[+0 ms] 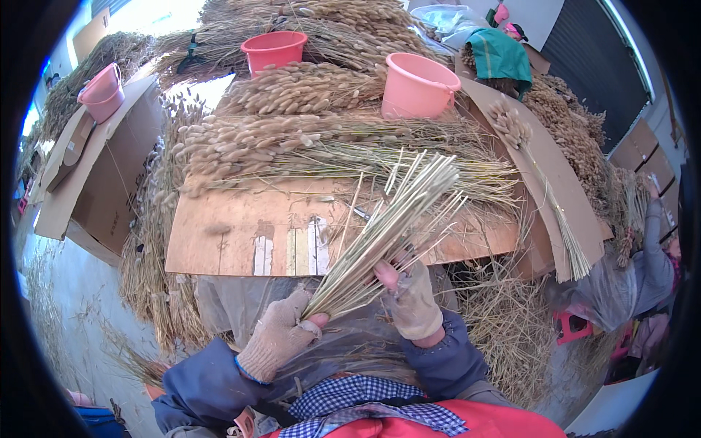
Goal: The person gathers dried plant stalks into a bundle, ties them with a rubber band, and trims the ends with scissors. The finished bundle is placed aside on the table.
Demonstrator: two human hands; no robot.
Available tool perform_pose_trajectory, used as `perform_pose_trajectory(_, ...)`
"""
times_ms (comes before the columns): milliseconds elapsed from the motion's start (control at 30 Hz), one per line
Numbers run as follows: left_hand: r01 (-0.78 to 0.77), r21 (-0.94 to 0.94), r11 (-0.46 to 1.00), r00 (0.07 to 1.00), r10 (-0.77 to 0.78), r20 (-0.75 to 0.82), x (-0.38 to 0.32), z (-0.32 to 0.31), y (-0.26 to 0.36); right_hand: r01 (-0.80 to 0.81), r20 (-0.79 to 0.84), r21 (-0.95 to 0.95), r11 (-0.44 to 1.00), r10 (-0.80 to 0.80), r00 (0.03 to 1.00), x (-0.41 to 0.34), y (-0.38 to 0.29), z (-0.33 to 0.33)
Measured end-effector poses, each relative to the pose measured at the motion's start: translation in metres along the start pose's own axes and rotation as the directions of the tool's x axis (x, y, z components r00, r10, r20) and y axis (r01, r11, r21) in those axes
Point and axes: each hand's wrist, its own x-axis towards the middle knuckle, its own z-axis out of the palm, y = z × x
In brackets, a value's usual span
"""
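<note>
A bundle of dried grass stems (391, 211) slants up to the right over the near edge of a wooden board (219, 241). My left hand (285, 331), in a fingerless knit glove, is closed around its lower end. My right hand (411, 295), gloved with bare fingertips, holds the bundle's right side, where some thinner stems stick out. Dried bunny-tail grass with fluffy heads (230, 145) lies across the board beyond the bundle, heads to the left. A small metal tool (361, 213), partly hidden by stems, lies on the board.
A pink bucket (419, 87) and a red bucket (274, 52) stand farther back. Cardboard boxes (109, 180) flank the board; a tied grass bunch (547, 191) lies on the right flap. Loose straw (509, 323) covers the floor at right. A co-worker's sleeve (654, 257) shows far right.
</note>
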Motion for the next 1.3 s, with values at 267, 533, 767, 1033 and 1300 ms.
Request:
perform_pose_trajectory(267, 0.068, -0.333, 0.941, 0.998, -0.068, 0.011, 0.002, -0.007, 0.001, 0.048, -0.027, 0.097, 0.994, -0.045, 0.999, 0.001, 0.019, -0.008)
perform_pose_trajectory(533, 0.131, -0.271, 0.954, 0.99, -0.141, -0.018, 0.002, -0.014, -0.014, 0.073, -0.058, 0.963, 0.258, -0.065, 0.996, 0.019, -0.017, -0.096)
perform_pose_trajectory(767, 0.131, -0.437, 0.89, 0.986, -0.161, -0.033, -0.007, -0.029, -0.016, -0.053, 0.085, -0.392, 0.919, 0.093, 0.992, -0.033, -0.05, -0.164)
perform_pose_trajectory(1033, 0.105, -0.253, 0.962, 0.993, -0.09, 0.073, 0.0, -0.001, 0.003, -0.077, 0.246, -0.074, 0.994, 0.093, 0.965, -0.017, 0.003, -0.02)
perform_pose_trajectory(1300, 0.089, -0.302, 0.949, 0.994, -0.068, 0.08, 0.001, 0.002, 0.0, -0.013, -0.024, -0.098, 0.995, 0.011, 1.0, -0.013, 0.017, 0.014)
